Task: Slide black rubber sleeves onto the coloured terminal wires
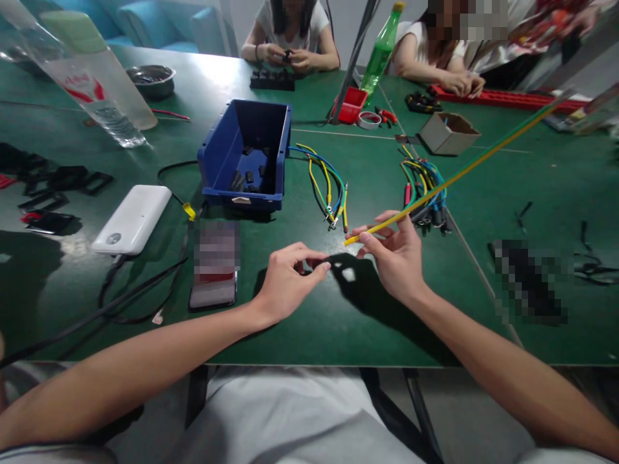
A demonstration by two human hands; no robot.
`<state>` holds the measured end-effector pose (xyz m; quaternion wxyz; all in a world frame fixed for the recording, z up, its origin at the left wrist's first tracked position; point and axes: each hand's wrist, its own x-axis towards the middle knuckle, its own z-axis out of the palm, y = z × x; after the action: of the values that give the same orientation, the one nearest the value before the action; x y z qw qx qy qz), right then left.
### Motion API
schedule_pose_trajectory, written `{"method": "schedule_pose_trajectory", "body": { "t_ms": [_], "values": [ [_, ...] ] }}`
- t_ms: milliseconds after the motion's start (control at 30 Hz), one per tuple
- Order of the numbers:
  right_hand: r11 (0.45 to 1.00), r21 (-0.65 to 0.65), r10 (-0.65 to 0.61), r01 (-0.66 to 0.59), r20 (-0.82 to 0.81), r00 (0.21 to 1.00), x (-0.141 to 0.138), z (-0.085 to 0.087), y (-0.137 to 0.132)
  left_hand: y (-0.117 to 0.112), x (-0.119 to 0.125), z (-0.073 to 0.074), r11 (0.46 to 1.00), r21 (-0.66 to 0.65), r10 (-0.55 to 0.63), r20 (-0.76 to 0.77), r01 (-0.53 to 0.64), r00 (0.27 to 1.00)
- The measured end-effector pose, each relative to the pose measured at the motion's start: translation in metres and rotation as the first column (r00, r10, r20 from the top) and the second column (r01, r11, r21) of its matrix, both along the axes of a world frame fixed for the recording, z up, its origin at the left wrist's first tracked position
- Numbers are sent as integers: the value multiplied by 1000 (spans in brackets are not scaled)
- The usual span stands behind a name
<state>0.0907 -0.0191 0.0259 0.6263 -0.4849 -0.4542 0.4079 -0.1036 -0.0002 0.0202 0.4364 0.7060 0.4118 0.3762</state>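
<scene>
My right hand (pixel 399 261) pinches a long, thin yellow-and-green tube or wire (pixel 464 169) near its lower end. From there the strip slants up to the far right. Its tip points toward my left hand (pixel 293 277), which is closed in a pinch just above the table, a little apart from the strip. Whether anything small sits between those fingertips is hidden. Beyond my hands lies a small bunch of yellow, green and blue wires (pixel 329 180) with metal terminals. Another wire bundle (pixel 428 190) with dark ends lies behind my right hand.
A blue bin (pixel 244 200) with small black parts stands ahead on the left. Nearer are a phone (pixel 213 293) and a white power bank (pixel 133 219) with a black cable. Bottles (pixel 123 84) stand far left. A small cardboard box (pixel 449 138) sits right. Two people work opposite.
</scene>
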Motion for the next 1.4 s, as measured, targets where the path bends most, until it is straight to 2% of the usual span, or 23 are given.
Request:
{"method": "schedule_pose_trajectory", "body": {
  "t_ms": [267, 867, 1200, 1400],
  "values": [
    [998, 3, 68, -68, 33, 997, -8, 4, -8, 1, 1, 1, 999, 35, 20, -10, -19, 1000],
    [997, 35, 65, -71, 133, 989, -9, 9, -12, 3, 0, -3, 1000, 1, 6, 4, -6, 1000],
    [992, 17, 125, -127, 99, 987, -11, 1, -12, 2, 1, -1, 1000, 29, 8, -17, -8, 1000],
    [992, 21, 120, -123, 97, 988, -10, 2, -10, 1, 1, 0, 998, 51, 21, -15, -20, 1000]
  ]
}}
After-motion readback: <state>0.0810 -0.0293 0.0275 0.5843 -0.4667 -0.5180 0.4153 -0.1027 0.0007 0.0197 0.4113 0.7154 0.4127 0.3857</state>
